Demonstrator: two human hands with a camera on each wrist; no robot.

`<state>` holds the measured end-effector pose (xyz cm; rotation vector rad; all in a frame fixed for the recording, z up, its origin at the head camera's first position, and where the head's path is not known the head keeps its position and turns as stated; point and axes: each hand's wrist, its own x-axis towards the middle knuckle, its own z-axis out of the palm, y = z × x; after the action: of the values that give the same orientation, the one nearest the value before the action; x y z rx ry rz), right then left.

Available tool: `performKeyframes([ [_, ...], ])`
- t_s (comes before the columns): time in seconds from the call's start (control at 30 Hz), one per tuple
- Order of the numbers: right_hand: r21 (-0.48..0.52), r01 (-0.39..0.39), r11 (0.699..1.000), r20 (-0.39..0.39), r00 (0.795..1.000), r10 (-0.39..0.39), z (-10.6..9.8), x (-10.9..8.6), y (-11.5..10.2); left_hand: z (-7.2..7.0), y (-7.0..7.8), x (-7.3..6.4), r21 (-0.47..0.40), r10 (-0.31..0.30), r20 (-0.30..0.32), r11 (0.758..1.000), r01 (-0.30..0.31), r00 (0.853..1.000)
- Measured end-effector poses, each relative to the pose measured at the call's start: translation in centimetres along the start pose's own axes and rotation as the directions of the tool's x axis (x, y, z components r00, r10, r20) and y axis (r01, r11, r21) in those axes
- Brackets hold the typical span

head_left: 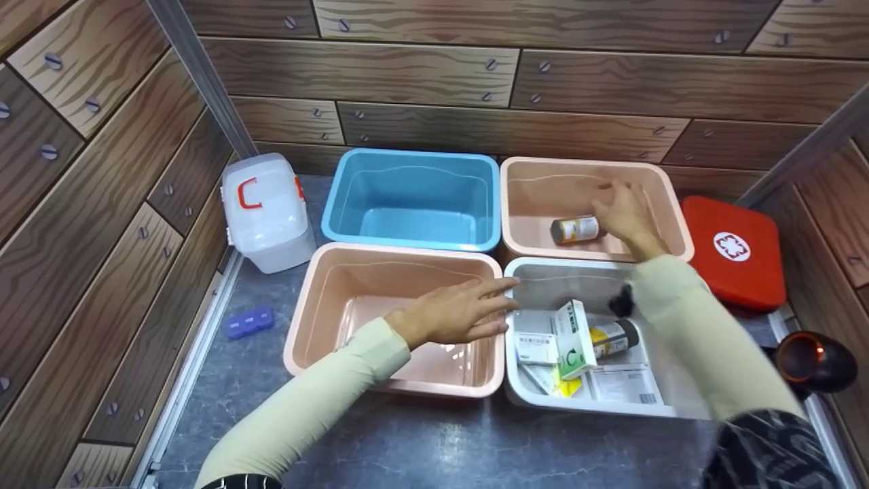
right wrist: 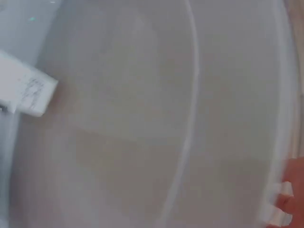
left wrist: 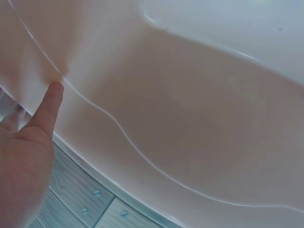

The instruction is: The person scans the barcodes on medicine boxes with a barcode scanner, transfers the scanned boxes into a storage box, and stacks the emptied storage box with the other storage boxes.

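Observation:
My right hand (head_left: 623, 212) hovers inside the back right peach bin (head_left: 597, 165), fingers loosely bent with nothing in them. Just left of it, a pill bottle (head_left: 575, 229) with a dark cap lies on its side. My left hand (head_left: 456, 314) reaches palm down across the front left peach bin (head_left: 394, 388), its straight fingers over the right rim. In the left wrist view one finger (left wrist: 51, 102) points along that bin's wall. The white bin (head_left: 584, 402) at front right holds several medicine boxes, among them a green and white box (head_left: 574, 339), and another bottle (head_left: 614, 338).
A blue bin (head_left: 411, 241) stands at back left. Farther left are a white case with a red handle (head_left: 267, 210) and a purple pill organizer (head_left: 250, 322). On the right lie a red first-aid case (head_left: 736, 255) and a black device with a glowing orange ring (head_left: 815, 361).

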<state>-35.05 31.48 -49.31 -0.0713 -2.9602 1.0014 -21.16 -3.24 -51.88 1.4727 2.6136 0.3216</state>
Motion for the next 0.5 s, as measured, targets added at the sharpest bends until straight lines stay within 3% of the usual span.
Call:
performKeyframes([
  [0.17,0.013,0.154,0.988,0.012,0.988,-0.154,-2.0,-3.5,-0.9,0.0,-0.1,-0.1,-0.003,-0.001,-0.004,1.0,0.001,1.0],
  [0.37,0.045,0.261,0.964,0.06,0.963,-0.263,-3.8,-7.9,-1.8,0.0,0.1,-0.1,0.003,0.003,-0.021,1.0,-0.003,1.0],
  [0.43,0.091,0.318,0.944,0.116,0.938,-0.327,-4.0,-9.1,-1.8,0.0,0.1,-0.1,0.001,0.001,-0.02,1.0,-0.001,1.0],
  [0.5,0.142,0.381,0.913,0.215,0.889,-0.405,-3.9,-10.2,-1.5,0.0,0.1,-0.1,-0.003,0.0,-0.018,1.0,0.0,1.0],
])
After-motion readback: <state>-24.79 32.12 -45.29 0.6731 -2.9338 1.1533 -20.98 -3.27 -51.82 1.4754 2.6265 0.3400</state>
